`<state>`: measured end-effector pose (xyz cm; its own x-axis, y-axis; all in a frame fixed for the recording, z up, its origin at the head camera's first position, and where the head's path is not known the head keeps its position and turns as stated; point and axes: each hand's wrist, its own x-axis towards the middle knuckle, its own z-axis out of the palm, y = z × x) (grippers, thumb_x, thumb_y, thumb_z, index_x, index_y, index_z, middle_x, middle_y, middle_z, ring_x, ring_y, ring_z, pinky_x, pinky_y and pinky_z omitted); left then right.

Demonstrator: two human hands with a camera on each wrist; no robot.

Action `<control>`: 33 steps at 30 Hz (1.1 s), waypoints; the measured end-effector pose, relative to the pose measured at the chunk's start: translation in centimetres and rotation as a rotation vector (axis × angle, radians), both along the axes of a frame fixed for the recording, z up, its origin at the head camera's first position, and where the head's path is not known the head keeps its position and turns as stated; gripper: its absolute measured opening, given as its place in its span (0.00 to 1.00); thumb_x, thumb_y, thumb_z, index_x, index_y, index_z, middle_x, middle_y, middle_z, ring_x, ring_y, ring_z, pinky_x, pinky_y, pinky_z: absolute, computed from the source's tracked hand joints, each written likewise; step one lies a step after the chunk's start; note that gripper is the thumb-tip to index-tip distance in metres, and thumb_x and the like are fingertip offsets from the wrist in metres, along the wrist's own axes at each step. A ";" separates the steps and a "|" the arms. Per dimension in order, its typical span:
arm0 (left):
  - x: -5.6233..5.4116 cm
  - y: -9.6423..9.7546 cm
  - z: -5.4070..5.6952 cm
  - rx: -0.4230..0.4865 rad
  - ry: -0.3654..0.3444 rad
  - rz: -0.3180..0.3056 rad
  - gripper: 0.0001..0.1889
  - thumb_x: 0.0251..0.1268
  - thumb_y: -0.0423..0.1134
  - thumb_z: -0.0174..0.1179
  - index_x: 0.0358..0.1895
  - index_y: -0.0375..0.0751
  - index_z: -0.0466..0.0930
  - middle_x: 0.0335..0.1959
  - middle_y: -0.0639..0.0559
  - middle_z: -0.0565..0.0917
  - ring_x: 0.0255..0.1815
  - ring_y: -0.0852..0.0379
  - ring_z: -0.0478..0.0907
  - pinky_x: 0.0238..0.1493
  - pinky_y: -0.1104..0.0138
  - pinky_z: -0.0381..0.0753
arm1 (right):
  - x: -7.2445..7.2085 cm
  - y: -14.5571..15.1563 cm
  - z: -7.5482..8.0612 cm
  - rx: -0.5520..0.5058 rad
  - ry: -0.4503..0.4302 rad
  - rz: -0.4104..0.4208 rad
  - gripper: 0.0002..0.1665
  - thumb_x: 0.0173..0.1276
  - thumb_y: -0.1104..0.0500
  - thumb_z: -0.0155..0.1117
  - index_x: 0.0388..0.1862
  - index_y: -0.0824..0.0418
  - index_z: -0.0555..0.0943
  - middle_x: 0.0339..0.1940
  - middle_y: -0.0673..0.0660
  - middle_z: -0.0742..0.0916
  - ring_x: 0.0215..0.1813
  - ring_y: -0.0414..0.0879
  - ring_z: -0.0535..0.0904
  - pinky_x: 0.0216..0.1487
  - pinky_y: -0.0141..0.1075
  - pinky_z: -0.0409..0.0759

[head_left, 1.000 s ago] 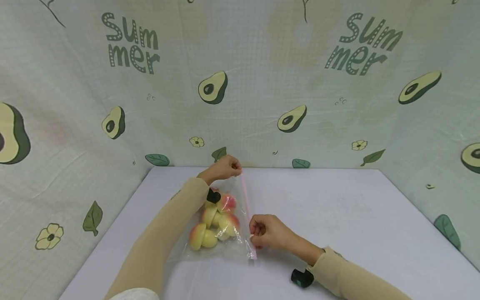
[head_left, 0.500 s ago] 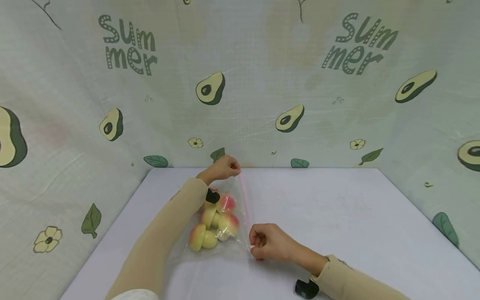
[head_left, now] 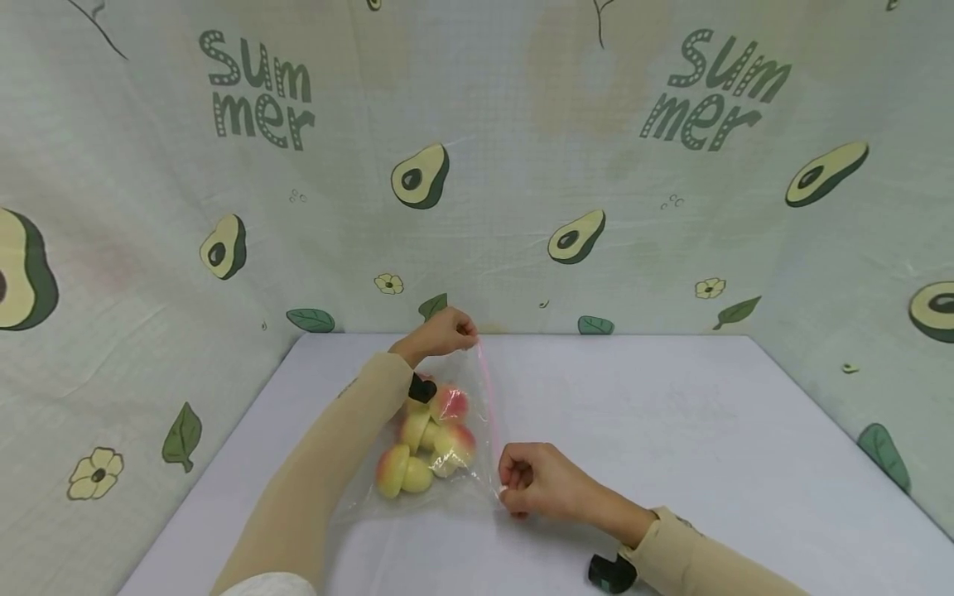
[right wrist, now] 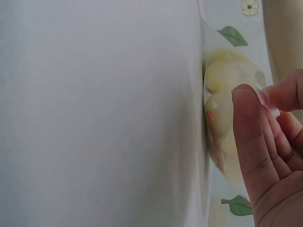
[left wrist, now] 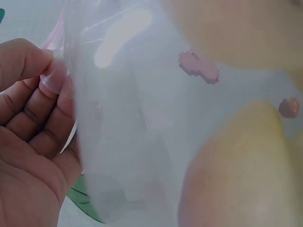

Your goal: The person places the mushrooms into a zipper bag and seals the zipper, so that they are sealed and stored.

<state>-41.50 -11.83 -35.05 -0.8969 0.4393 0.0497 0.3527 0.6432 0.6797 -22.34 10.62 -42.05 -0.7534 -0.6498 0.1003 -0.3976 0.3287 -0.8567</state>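
Observation:
A clear zip bag [head_left: 464, 495] lies on the white table with several yellow toy mushrooms [head_left: 415, 474] inside, their caps flushed red. Along its right side runs a pink zip strip [head_left: 488, 393]. My left hand [head_left: 441, 333] pinches the strip's far end; in the left wrist view, thumb and fingers of that hand [left wrist: 35, 113] hold the pink corner. At the near end, my right hand [head_left: 547, 484] pinches a small white slider [right wrist: 274, 112] on the strip, also seen in the right wrist view. My left forearm covers part of the bag's left side.
The white table [head_left: 633, 414] extends to the right of the bag. A pale cloth [head_left: 507, 165] printed with avocados and leaves hangs behind and at both sides. Black wrist cameras sit at both sleeves, the right one [head_left: 611, 573] close to the table.
My right hand has slid along the pink strip toward the near end, covering the strip end that showed earlier. It is nearly still over the last half second. The left hand stays put.

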 end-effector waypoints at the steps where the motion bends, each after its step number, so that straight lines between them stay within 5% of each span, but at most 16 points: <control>1: 0.0 0.0 0.0 0.005 -0.002 0.002 0.03 0.61 0.31 0.59 0.32 0.38 0.82 0.30 0.49 0.81 0.30 0.57 0.74 0.31 0.68 0.73 | 0.0 0.0 0.1 -0.002 -0.007 0.001 0.10 0.53 0.70 0.65 0.27 0.58 0.74 0.19 0.49 0.80 0.20 0.42 0.80 0.21 0.35 0.79; 11: 0.0 0.1 -0.2 -0.005 0.028 -0.031 0.03 0.64 0.34 0.60 0.35 0.38 0.80 0.32 0.50 0.82 0.34 0.56 0.77 0.37 0.66 0.76 | -0.3 0.1 0.3 0.012 0.013 0.034 0.09 0.54 0.69 0.65 0.27 0.57 0.74 0.18 0.48 0.81 0.20 0.39 0.79 0.21 0.31 0.76; 18: 0.9 0.2 -0.1 -0.095 0.091 -0.038 0.08 0.65 0.38 0.59 0.43 0.41 0.80 0.39 0.51 0.81 0.42 0.55 0.77 0.46 0.63 0.77 | -0.8 0.4 0.5 0.020 0.001 0.076 0.08 0.56 0.66 0.67 0.29 0.58 0.75 0.20 0.48 0.81 0.22 0.40 0.80 0.23 0.32 0.78; 24: 2.3 0.5 0.0 -0.071 0.100 -0.076 0.09 0.64 0.39 0.60 0.45 0.42 0.78 0.41 0.52 0.81 0.45 0.56 0.77 0.47 0.64 0.77 | -1.4 1.1 0.7 0.016 0.002 0.087 0.07 0.63 0.61 0.66 0.32 0.56 0.75 0.22 0.50 0.82 0.23 0.47 0.82 0.25 0.38 0.81; 33: 5.1 -0.2 0.4 -0.073 0.123 -0.166 0.11 0.65 0.37 0.58 0.47 0.35 0.78 0.41 0.52 0.82 0.43 0.56 0.78 0.47 0.65 0.76 | -2.5 3.1 1.1 0.099 0.091 0.009 0.07 0.65 0.58 0.65 0.31 0.54 0.74 0.23 0.49 0.81 0.24 0.44 0.81 0.25 0.36 0.80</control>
<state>-36.44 -12.05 -34.62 -0.8010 0.5872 0.1165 0.5353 0.6153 0.5787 -24.79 13.73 -40.95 -0.7381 -0.6668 0.1027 -0.4755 0.4061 -0.7804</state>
